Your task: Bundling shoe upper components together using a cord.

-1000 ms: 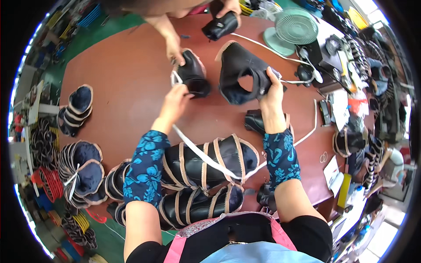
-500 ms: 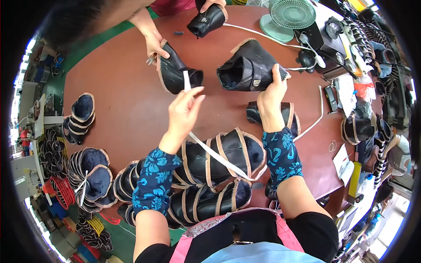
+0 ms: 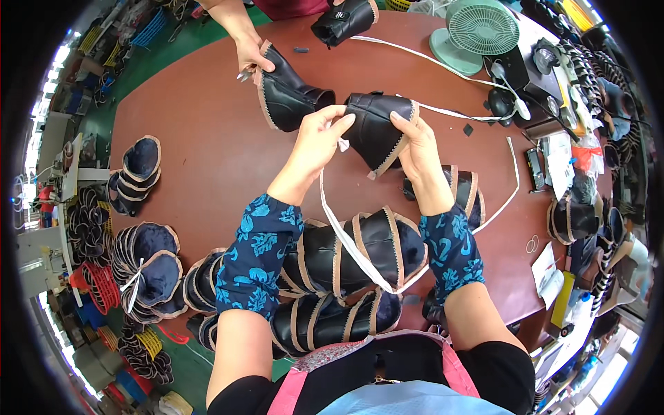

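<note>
Head view shows the left hand [image 3: 319, 138] and right hand [image 3: 418, 151], whose fingers both grip one black boot upper [image 3: 377, 128] above the bench [image 3: 221, 173]. White tape [image 3: 339, 229] hangs beneath the left hand, not around this upper; one bundle [image 3: 158, 285] at left appears already tied.

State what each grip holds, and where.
Left grip: white tape near one end, and black boot piece by its left edge. Right grip: that piece's tan-trimmed right edge.
</note>
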Tool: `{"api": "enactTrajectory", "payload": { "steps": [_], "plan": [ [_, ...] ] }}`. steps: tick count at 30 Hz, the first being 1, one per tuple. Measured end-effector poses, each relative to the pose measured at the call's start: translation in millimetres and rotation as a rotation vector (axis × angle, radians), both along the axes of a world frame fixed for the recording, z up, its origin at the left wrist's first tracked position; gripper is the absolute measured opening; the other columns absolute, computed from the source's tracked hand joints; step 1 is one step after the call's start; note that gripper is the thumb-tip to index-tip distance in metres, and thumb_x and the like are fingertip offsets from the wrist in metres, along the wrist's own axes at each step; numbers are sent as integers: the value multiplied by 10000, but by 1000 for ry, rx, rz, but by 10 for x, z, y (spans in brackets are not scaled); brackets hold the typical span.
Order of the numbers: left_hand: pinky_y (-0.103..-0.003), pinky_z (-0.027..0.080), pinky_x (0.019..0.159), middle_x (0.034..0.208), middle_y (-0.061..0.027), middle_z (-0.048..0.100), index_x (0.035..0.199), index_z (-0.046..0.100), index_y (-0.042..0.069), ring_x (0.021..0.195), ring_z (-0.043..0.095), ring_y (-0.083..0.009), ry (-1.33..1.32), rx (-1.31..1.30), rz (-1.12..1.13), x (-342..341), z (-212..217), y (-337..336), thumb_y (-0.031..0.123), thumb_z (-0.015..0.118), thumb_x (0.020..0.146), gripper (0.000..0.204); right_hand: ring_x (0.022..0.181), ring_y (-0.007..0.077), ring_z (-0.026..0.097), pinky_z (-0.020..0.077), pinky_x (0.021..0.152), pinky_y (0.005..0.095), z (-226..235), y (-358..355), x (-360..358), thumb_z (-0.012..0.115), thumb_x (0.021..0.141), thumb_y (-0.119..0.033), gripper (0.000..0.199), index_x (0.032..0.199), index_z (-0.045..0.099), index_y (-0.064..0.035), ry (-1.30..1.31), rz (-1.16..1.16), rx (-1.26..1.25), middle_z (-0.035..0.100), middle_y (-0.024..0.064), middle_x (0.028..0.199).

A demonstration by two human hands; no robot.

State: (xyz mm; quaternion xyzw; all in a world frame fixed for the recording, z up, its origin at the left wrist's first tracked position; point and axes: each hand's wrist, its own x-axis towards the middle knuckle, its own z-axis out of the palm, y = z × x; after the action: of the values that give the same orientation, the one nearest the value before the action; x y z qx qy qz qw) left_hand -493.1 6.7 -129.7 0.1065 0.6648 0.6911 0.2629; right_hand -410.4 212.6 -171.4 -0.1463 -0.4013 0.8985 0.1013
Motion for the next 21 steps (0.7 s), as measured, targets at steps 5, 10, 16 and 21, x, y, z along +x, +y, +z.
{"api": "enactTrajectory", "payload": {
  "steps": [5, 10, 16, 21],
  "plan": [
    [-233, 457, 623, 942, 12, 745, 1217, 796, -3, 717, 602, -49, -69, 102, 151, -64, -117, -113, 161, 787, 1037, 243, 1233, 224, 709, 546, 1114, 386, -120, -179, -178, 739, 1041, -73, 361, 1366, 650, 57, -1, 2, 100, 744, 134, 1306],
    [-231, 486, 652, 972, -19, 774, 1225, 789, -37, 753, 640, -58, -108, 131, 206, -155, -139, -109, 146, 788, 1031, 266, 1218, 204, 701, 519, 1128, 375, -195, -185, -284, 744, 1050, -94, 378, 1387, 650, 49, -36, 45, 35, 734, 119, 1326],
    [-275, 557, 668, 1029, -66, 770, 1271, 771, -40, 786, 712, -118, -147, 110, 255, -277, -197, 301, 110, 840, 962, 350, 1177, 206, 692, 552, 1041, 384, 17, 227, 346, 758, 1066, -292, 553, 1491, 581, 13, -120, -146, 631, 729, 141, 1307],
    [-419, 667, 832, 1168, -196, 785, 1226, 774, -74, 1010, 788, -295, -127, 81, 362, -793, -688, -281, 101, 844, 947, 337, 1170, 205, 724, 586, 979, 367, 106, 754, 1787, 748, 1038, -105, 315, 1338, 675, -41, -140, -428, 1100, 727, 126, 1253]
  ]
}}
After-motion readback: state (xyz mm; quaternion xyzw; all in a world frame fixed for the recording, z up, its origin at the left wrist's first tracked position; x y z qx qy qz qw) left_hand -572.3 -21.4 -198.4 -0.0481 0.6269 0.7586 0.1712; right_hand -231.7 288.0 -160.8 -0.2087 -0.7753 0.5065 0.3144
